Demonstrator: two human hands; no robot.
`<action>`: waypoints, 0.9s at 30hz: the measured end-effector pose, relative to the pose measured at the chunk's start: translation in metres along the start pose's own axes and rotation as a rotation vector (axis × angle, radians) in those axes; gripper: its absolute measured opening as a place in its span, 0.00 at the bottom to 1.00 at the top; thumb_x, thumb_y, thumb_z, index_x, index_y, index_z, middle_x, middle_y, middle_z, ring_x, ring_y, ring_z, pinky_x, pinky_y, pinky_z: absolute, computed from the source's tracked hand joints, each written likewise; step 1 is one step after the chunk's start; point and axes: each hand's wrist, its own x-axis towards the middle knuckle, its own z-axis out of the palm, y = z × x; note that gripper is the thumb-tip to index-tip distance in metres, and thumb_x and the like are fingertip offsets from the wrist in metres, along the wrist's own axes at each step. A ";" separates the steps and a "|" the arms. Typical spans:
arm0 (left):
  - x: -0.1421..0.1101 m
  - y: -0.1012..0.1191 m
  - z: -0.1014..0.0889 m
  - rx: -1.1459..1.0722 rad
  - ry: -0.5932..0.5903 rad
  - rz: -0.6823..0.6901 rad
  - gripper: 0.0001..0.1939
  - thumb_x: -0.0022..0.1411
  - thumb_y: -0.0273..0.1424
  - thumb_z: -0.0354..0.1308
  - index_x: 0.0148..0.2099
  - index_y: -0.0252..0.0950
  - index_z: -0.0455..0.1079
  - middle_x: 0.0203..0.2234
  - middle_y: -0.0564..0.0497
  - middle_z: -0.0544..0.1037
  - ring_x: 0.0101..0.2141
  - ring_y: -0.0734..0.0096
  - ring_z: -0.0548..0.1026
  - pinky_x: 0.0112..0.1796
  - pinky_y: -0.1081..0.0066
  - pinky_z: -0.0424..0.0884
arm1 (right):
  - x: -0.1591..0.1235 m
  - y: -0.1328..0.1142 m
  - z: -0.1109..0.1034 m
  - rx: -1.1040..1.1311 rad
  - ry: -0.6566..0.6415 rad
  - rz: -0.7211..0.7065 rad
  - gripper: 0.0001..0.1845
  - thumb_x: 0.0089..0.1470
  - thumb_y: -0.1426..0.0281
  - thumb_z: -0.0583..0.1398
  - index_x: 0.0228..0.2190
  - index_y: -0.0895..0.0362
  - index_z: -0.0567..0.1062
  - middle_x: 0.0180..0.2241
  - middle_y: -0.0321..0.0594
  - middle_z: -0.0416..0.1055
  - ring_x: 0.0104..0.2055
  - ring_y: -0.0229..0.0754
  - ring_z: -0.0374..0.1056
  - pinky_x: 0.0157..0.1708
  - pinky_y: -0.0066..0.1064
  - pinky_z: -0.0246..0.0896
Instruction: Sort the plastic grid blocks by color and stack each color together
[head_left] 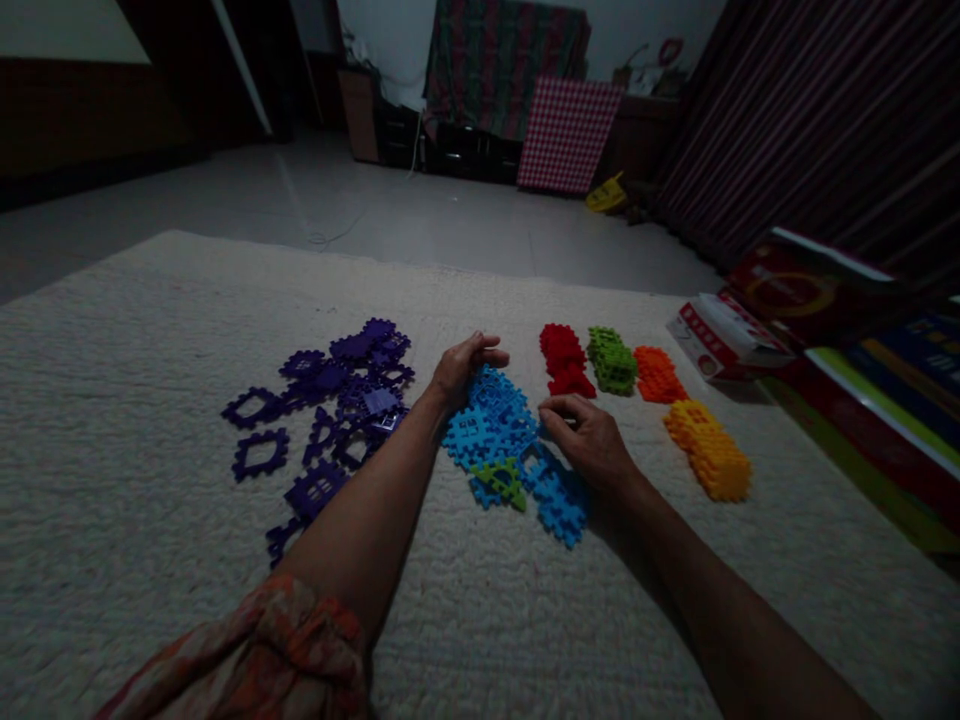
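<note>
A heap of light-blue interlocking plastic tiles with toothed edges lies in front of me. My left hand rests against its far left side, fingers stretched out loosely and apart. On the heap's right, my right hand has its fingers curled in towards the thumb; whatever is between them, if anything, is hidden. Darker blue tiles spread below that hand. One green tile lies on the near edge of the heap.
Purple tiles are scattered at left. Stacks of red, green, orange and yellow tiles stand at right. Boxes sit beyond them on the pale quilted mat. Dark curtains hang behind.
</note>
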 end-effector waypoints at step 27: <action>-0.003 0.004 0.001 0.024 0.010 -0.007 0.26 0.57 0.47 0.62 0.48 0.31 0.74 0.32 0.44 0.82 0.29 0.67 0.77 0.25 0.73 0.64 | -0.023 -0.044 -0.020 -0.294 -0.448 -0.324 0.19 0.49 0.68 0.69 0.41 0.55 0.71 0.39 0.40 0.73 0.40 0.43 0.69 0.42 0.35 0.64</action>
